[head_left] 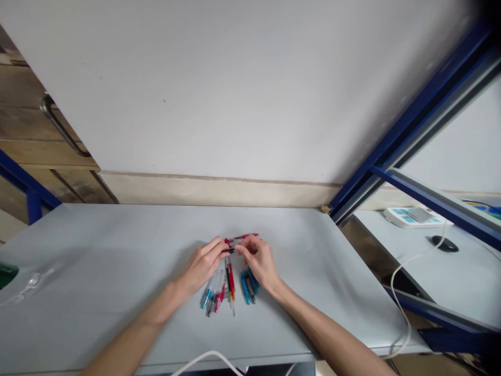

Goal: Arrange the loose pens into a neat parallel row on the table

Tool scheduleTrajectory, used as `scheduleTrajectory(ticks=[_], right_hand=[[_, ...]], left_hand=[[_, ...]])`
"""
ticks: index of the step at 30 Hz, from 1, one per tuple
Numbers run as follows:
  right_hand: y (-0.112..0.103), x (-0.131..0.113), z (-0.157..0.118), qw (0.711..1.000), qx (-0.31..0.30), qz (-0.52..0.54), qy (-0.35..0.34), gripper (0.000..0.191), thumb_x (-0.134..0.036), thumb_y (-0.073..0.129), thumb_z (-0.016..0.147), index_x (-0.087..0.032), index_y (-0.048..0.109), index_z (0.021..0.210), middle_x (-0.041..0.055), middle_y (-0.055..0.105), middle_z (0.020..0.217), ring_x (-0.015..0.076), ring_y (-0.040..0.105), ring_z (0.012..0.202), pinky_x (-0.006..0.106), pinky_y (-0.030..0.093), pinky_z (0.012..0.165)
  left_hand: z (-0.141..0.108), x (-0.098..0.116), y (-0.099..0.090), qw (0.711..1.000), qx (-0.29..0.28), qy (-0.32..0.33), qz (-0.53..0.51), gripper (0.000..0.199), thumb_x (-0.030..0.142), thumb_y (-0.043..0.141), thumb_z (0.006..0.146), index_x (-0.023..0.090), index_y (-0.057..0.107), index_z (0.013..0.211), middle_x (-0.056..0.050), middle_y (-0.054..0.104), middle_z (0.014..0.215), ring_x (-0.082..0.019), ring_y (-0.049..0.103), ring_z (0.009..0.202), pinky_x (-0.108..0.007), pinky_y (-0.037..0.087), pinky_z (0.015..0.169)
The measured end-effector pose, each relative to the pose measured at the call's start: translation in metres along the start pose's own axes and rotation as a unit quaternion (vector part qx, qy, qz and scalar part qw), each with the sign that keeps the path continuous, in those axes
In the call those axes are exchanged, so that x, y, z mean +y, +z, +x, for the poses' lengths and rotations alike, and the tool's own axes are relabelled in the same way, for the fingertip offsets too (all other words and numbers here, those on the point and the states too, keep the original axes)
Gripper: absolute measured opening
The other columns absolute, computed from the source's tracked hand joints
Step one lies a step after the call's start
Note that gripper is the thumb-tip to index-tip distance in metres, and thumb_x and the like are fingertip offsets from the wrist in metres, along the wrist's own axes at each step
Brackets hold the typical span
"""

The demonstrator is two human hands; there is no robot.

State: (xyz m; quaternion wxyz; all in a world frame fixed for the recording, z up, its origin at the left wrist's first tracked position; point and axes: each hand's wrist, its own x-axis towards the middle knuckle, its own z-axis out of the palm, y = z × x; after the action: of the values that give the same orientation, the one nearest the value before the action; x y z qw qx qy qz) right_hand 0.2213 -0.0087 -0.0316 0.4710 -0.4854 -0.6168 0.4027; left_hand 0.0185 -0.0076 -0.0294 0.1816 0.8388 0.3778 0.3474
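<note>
My left hand is closed, pinching a small black pen part over the table. Just to the right, my right hand has its thumb and fingertips pressed together beside the end of that part. What sits between them is too small to make out. Below my left hand lie clear pen barrels with blue, black and pink ends. Red and black ink refills lie between my hands. Blue and dark pen caps are under my right hand. Behind the fingertips lies a pink pen piece, partly hidden.
The grey table meets a white wall. Clear plastic wrapping and a green object lie at the left edge. A blue metal frame rises at right. A white cable hangs beside it, near a black mouse.
</note>
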Motion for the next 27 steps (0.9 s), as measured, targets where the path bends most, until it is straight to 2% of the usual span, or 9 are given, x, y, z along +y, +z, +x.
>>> scheduleTrajectory(ticks=[4, 8, 10, 12, 15, 17, 21, 27], right_hand=[[0.003, -0.001, -0.002, 1.0, -0.009, -0.006, 0.012, 0.038, -0.05, 0.068, 0.09, -0.019, 0.057, 0.071, -0.0032, 0.052, 0.06, 0.0114, 0.042, 0.053, 0.023, 0.035, 0.052], [0.004, -0.004, -0.002, 0.994, -0.071, 0.067, 0.049, 0.043, -0.055, 0.069, 0.088, -0.018, 0.055, 0.071, -0.0039, 0.052, 0.056, 0.0108, 0.043, 0.048, 0.023, 0.035, 0.049], [0.0, -0.008, -0.001, 0.991, -0.104, 0.063, 0.053, 0.042, -0.053, 0.069, 0.089, -0.018, 0.056, 0.07, -0.0027, 0.055, 0.058, 0.0115, 0.045, 0.05, 0.024, 0.036, 0.051], [-0.004, -0.013, -0.001, 0.99, -0.139, -0.006, 0.027, 0.033, -0.043, 0.072, 0.088, -0.017, 0.062, 0.071, -0.0011, 0.06, 0.064, 0.0128, 0.05, 0.056, 0.025, 0.039, 0.057], [-0.008, -0.022, -0.004, 0.97, -0.201, -0.134, -0.029, 0.006, -0.022, 0.075, 0.086, -0.019, 0.072, 0.081, -0.0008, 0.068, 0.077, 0.014, 0.056, 0.068, 0.025, 0.041, 0.067], [-0.006, -0.026, -0.009, 0.953, -0.227, -0.195, -0.046, 0.008, -0.013, 0.076, 0.083, -0.021, 0.073, 0.082, -0.0011, 0.068, 0.082, 0.0139, 0.058, 0.071, 0.025, 0.04, 0.069], [0.002, -0.026, -0.015, 0.932, -0.224, -0.281, -0.05, 0.014, -0.016, 0.081, 0.081, -0.02, 0.068, 0.077, -0.0019, 0.065, 0.081, 0.0132, 0.055, 0.069, 0.024, 0.036, 0.065], [0.005, -0.022, -0.017, 0.922, -0.219, -0.309, -0.077, 0.022, -0.023, 0.084, 0.08, -0.02, 0.062, 0.078, -0.0022, 0.064, 0.083, 0.0133, 0.052, 0.068, 0.025, 0.031, 0.061]], left_hand=[[-0.002, 0.002, 0.0, 0.999, -0.011, 0.016, 0.048, 0.022, 0.03, 0.042, 0.108, 0.02, 0.061, 0.109, -0.005, 0.062, 0.101, -0.015, 0.064, 0.085, -0.027, 0.051, 0.077], [0.0, 0.004, 0.0, 0.997, -0.019, 0.01, 0.08, 0.026, 0.029, 0.039, 0.109, 0.021, 0.063, 0.102, -0.004, 0.064, 0.098, -0.015, 0.064, 0.082, -0.026, 0.049, 0.074], [0.001, 0.003, 0.001, 0.998, -0.007, -0.014, 0.064, 0.027, 0.027, 0.038, 0.109, 0.021, 0.063, 0.098, -0.003, 0.064, 0.095, -0.014, 0.064, 0.08, -0.026, 0.048, 0.074], [0.003, -0.001, 0.0, 0.998, 0.01, -0.046, 0.051, 0.026, 0.027, 0.04, 0.108, 0.021, 0.062, 0.095, -0.001, 0.065, 0.091, -0.014, 0.063, 0.077, -0.026, 0.047, 0.072], [0.004, -0.007, -0.003, 0.995, 0.016, -0.081, 0.053, 0.025, 0.026, 0.041, 0.107, 0.021, 0.06, 0.091, 0.0, 0.065, 0.086, -0.014, 0.062, 0.074, -0.026, 0.045, 0.069], [0.003, -0.01, -0.004, 0.994, 0.008, -0.089, 0.058, 0.025, 0.027, 0.041, 0.107, 0.021, 0.061, 0.092, 0.0, 0.067, 0.088, -0.015, 0.063, 0.076, -0.026, 0.045, 0.07], [0.001, -0.012, -0.001, 0.993, -0.011, -0.087, 0.074, 0.023, 0.027, 0.043, 0.106, 0.022, 0.064, 0.097, -0.001, 0.07, 0.094, -0.016, 0.067, 0.081, -0.027, 0.046, 0.072], [0.001, -0.008, 0.001, 0.992, -0.031, -0.067, 0.105, 0.022, 0.024, 0.043, 0.106, 0.022, 0.065, 0.1, -0.001, 0.071, 0.096, -0.018, 0.067, 0.082, -0.028, 0.046, 0.073]])
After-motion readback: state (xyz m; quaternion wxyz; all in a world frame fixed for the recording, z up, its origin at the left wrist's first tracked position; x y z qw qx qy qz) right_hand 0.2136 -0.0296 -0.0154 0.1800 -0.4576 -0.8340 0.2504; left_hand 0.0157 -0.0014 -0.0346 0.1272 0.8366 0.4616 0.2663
